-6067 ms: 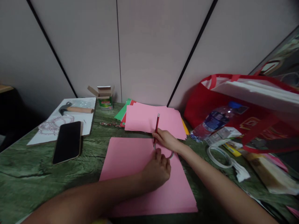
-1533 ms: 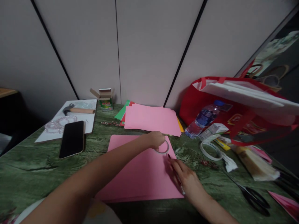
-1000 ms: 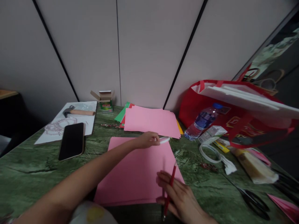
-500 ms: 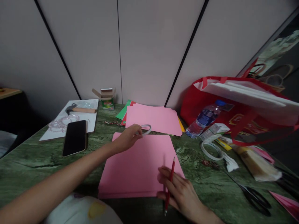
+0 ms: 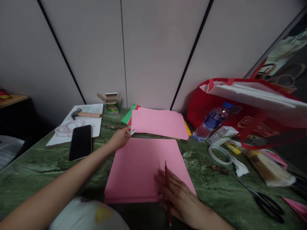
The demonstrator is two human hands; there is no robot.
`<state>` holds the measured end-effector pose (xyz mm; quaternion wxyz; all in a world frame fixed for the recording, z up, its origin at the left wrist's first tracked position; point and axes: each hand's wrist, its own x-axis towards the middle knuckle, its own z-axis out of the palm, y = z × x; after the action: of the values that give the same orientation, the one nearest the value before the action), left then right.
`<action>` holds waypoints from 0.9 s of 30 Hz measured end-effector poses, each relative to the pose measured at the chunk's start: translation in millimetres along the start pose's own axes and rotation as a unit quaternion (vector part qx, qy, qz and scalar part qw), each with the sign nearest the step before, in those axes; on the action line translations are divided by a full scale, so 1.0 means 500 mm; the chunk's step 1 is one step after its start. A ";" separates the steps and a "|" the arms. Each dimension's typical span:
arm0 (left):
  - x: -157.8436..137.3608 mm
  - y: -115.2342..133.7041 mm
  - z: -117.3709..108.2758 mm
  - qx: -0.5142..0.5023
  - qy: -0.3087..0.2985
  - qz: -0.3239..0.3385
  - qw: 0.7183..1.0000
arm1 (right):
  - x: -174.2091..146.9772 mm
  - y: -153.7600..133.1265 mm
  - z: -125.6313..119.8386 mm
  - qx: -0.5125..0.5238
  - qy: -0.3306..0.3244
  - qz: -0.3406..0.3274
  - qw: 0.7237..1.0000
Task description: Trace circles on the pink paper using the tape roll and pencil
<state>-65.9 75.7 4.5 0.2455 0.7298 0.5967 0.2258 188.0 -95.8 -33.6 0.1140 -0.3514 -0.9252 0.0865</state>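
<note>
Before me a paper stack [image 5: 144,163] lies on the table [image 5: 35,179], a second stack [image 5: 158,123] behind it. On my left, a smartphone [image 5: 81,142] partly covers a board [image 5: 98,127] bearing a claw hammer [image 5: 88,115]; on my right, a bottle [image 5: 213,120] before a tote bag [image 5: 200,100], scissors [image 5: 258,194] nearer me.

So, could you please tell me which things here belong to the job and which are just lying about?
Apparently in use: pencil, in the right hand; small white item, in the left hand; front pink paper.
Just lying about, probably: phone, hammer, bottle, scissors, bag.
</note>
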 end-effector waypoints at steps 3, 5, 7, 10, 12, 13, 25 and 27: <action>0.004 -0.006 -0.006 -0.045 -0.010 -0.021 0.999 | 0.003 -0.001 0.015 0.001 0.036 0.019 0.999; 0.005 -0.006 -0.003 -0.067 -0.013 -0.020 0.997 | 0.004 0.001 0.022 0.007 0.055 0.019 0.998; 0.007 -0.007 0.001 -0.081 -0.011 -0.013 0.997 | 0.005 0.005 0.027 0.004 0.080 0.025 0.996; 0.013 -0.012 0.006 -0.134 0.001 0.025 0.991 | 0.004 0.018 0.031 0.002 0.122 0.045 0.992; 0.015 -0.013 0.009 -0.155 0.012 0.073 0.985 | 0.001 0.027 0.033 0.014 0.145 0.052 0.988; 0.014 -0.011 0.011 -0.142 0.019 0.104 0.984 | -0.001 0.031 0.033 0.025 0.155 0.053 0.986; -0.121 0.146 0.184 0.172 -0.134 0.490 0.844 | -0.074 0.135 -0.025 0.344 0.479 0.376 0.714; -0.133 0.150 0.215 0.180 -0.149 0.498 0.835 | -0.078 0.155 -0.017 0.426 0.508 0.376 0.647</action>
<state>45.9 -11.8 -34.4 0.0503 0.9844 0.1390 0.0950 267.4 -63.9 -50.1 0.6612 -0.5708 -0.3720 0.3141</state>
